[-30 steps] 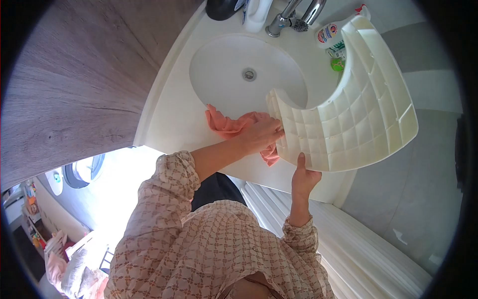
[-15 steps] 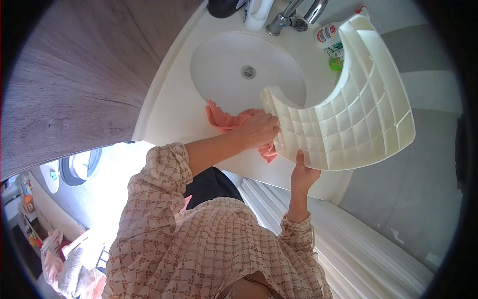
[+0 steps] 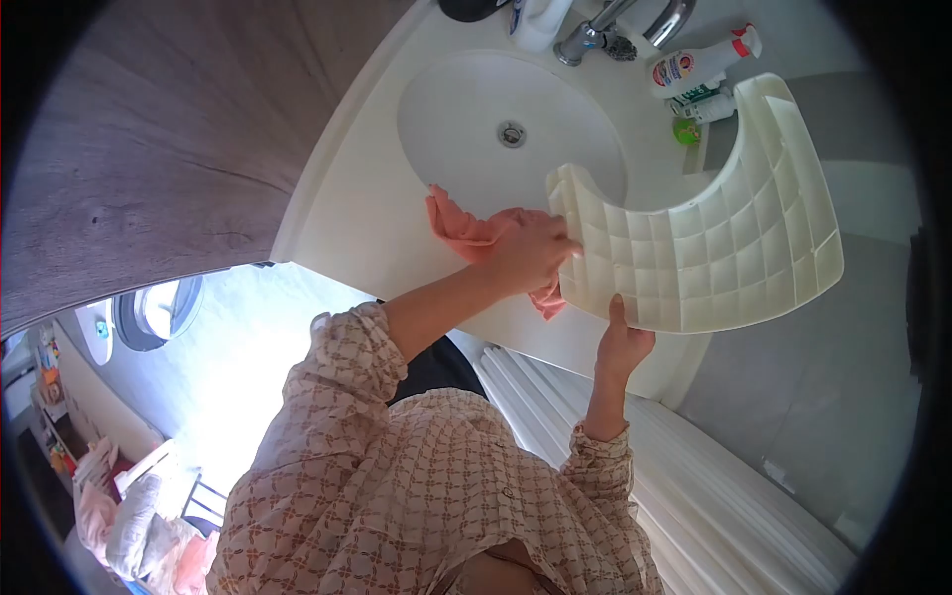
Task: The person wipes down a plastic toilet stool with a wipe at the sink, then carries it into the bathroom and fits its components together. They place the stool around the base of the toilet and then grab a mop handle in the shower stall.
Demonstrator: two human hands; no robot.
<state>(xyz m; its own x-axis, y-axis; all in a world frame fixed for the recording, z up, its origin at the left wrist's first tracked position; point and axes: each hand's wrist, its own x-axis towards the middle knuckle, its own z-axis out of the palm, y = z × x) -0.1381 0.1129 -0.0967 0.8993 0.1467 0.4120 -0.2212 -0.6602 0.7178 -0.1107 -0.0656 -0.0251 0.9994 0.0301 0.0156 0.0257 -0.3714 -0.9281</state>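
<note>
Panel (image 3: pixel 714 248) is filling the head view's right centre, beside the sink (image 3: pixel 466 119); the right hand (image 3: pixel 625 349) is pinching its lower edge, while the left hand (image 3: pixel 535 253) is curling at its left end over a pink cloth (image 3: pixel 461 226), its grip unclear.

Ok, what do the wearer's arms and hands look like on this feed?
The left hand and right hand are bare, with no gloves. The left sleeve and right sleeve are loose, pale cream cloth with a brownish lattice print, both bunched up to leave the wrists uncovered.
</note>
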